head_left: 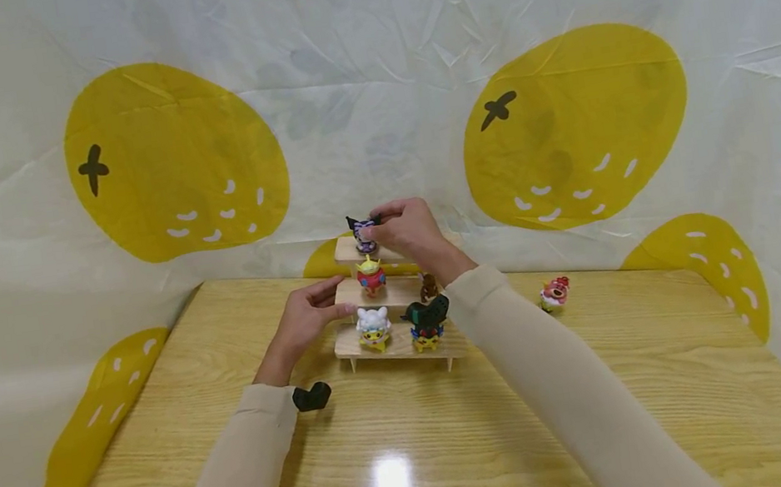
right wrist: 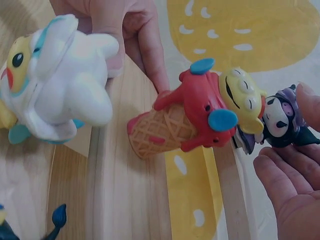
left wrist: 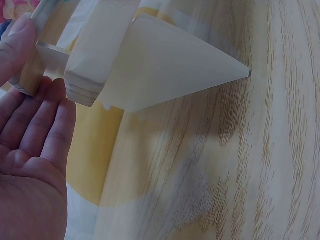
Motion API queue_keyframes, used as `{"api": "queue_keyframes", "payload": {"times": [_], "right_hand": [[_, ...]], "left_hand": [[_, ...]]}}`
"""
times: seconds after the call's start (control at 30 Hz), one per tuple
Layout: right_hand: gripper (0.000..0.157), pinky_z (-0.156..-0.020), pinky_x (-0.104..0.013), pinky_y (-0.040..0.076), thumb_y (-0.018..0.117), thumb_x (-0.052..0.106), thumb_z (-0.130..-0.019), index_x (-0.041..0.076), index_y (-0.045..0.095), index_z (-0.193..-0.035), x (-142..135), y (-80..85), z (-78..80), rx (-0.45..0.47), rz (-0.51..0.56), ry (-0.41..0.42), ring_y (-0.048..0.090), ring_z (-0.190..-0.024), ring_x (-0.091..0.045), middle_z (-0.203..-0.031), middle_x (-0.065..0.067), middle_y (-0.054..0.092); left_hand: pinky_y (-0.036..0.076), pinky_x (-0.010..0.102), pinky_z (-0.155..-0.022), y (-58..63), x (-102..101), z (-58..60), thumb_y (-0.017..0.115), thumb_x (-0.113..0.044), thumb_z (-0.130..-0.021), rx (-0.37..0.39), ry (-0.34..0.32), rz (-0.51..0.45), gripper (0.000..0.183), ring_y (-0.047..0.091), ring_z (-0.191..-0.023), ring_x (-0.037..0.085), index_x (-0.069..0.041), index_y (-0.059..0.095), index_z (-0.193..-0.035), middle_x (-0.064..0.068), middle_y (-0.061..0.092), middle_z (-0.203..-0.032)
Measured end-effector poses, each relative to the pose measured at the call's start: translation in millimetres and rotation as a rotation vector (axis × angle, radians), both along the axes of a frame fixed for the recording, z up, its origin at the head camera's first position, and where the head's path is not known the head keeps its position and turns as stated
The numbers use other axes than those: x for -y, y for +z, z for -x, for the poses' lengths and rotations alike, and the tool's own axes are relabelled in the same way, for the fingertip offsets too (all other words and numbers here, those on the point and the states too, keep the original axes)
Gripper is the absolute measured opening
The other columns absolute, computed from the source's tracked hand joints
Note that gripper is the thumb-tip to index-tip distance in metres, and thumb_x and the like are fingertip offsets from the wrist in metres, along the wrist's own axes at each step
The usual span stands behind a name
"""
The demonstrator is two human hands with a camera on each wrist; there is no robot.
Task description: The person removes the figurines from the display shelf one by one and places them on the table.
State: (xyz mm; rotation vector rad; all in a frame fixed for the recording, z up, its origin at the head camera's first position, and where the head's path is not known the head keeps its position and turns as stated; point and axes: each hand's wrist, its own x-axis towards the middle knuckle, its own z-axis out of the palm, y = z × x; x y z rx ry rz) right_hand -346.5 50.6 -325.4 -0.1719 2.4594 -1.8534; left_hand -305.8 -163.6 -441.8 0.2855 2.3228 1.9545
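Head view: right hand point(head_left: 418, 235) reaches up, its grip pinching a black-and-purple figurine point(head_left: 360, 227) at the top tier point(head_left: 345, 248) of a wooden stand point(head_left: 399, 290); step, as judged, is placement, next calling for a steady release. Left wrist view: left hand point(left wrist: 33, 155), palm up, clasps the middle plank point(left wrist: 31, 76) by its end, apparently bracing. Right wrist view: thumb and fingertips flank the figurine, beyond a red-suited alien figurine point(right wrist: 207, 105).
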Motion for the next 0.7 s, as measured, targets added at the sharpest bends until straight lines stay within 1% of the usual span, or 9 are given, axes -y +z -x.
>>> {"api": "queue_keyframes", "payload": {"times": [0.23,0.33,0.43,0.5,0.7], "right_hand": [[0.044,-0.097,-0.044,0.060,0.083,0.013,-0.089,0.001,0.071,-0.130,7.2,-1.3,1.3,0.017,0.055,0.005,0.069,-0.098,-0.023,-0.120,-0.018,0.074],[0.047,-0.091,-0.037,0.061,0.083,0.010,-0.089,0.000,0.069,-0.133,9.7,-1.3,1.4,0.032,0.070,0.001,0.068,-0.095,-0.020,-0.121,-0.018,0.073],[0.047,-0.082,-0.030,0.061,0.082,0.006,-0.089,-0.002,0.068,-0.133,11.4,-2.2,2.1,0.042,0.099,0.002,0.068,-0.092,-0.018,-0.121,-0.019,0.073],[0.046,-0.078,-0.027,0.060,0.082,0.005,-0.089,-0.002,0.068,-0.132,11.9,-3.6,2.9,0.044,0.113,0.005,0.069,-0.091,-0.019,-0.121,-0.021,0.073],[0.044,-0.082,-0.029,0.063,0.081,0.002,-0.089,-0.001,0.068,-0.131,12.9,-4.7,3.3,0.046,0.121,0.011,0.070,-0.096,-0.022,-0.125,-0.021,0.073]], "left_hand": [[0.060,0.032,-0.102,-2.1,0.0,1.0,0.079,-0.011,-0.094,-0.009,-0.006,0.004,0.066,0.060,-0.137,0.037,-0.002,0.051,-0.154,0.021,0.057,-0.151],[0.060,0.032,-0.102,-1.5,-0.2,0.8,0.079,-0.010,-0.094,-0.007,-0.001,0.006,0.066,0.061,-0.136,0.037,-0.002,0.051,-0.153,0.021,0.058,-0.151],[0.060,0.033,-0.102,-0.6,-0.5,0.4,0.079,-0.010,-0.094,-0.010,0.002,0.011,0.066,0.061,-0.136,0.036,-0.002,0.052,-0.153,0.021,0.059,-0.150],[0.059,0.033,-0.102,-0.9,-0.6,0.5,0.078,-0.011,-0.094,-0.013,0.001,0.014,0.066,0.061,-0.136,0.036,-0.002,0.051,-0.153,0.021,0.059,-0.150],[0.059,0.036,-0.104,-0.5,-0.7,1.2,0.079,-0.013,-0.094,-0.008,0.009,0.023,0.066,0.061,-0.137,0.036,-0.002,0.052,-0.153,0.020,0.059,-0.151]]}}
